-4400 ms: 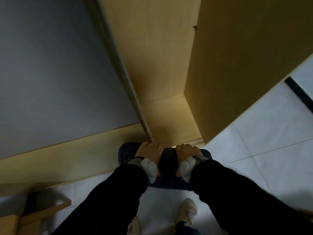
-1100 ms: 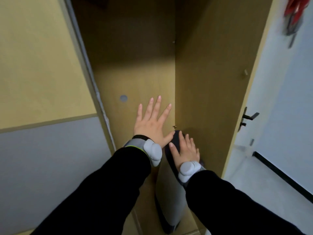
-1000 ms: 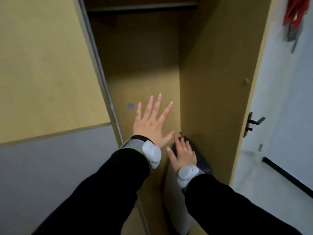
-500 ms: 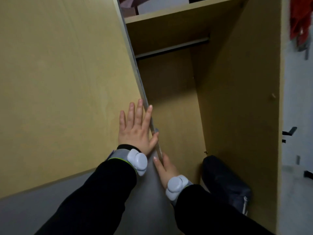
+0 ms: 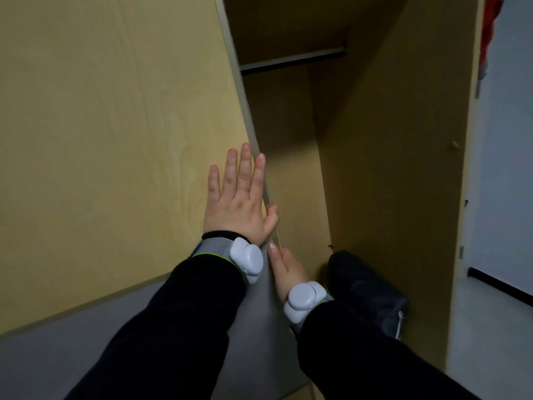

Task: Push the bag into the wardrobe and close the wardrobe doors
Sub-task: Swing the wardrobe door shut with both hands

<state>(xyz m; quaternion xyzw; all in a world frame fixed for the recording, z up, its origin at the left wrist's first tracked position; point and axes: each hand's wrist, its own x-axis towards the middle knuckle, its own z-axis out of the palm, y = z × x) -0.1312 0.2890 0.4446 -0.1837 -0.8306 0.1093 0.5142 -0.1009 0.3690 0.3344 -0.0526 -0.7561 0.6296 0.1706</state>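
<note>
The dark blue bag (image 5: 366,293) stands inside the wardrobe at the bottom right corner of the open compartment. The sliding wardrobe door (image 5: 115,140), light wood above and grey below, fills the left half of the view. My left hand (image 5: 239,197) lies flat on the door's face with fingers spread, its thumb hooked over the door's right edge. Just below it, my right hand (image 5: 285,269) has its fingers on the same edge. Both wrists carry white sensor bands.
The wardrobe's right side panel (image 5: 403,168) bounds the open compartment. A metal hanging rail (image 5: 291,60) crosses its top. A white wall (image 5: 504,197) with a dark strip lies at the far right, and red cloth (image 5: 490,24) hangs at the top right.
Both hands left the bag and moved left onto the sliding door's edge. Since half a second ago the door's edge has shifted slightly right, narrowing the opening.
</note>
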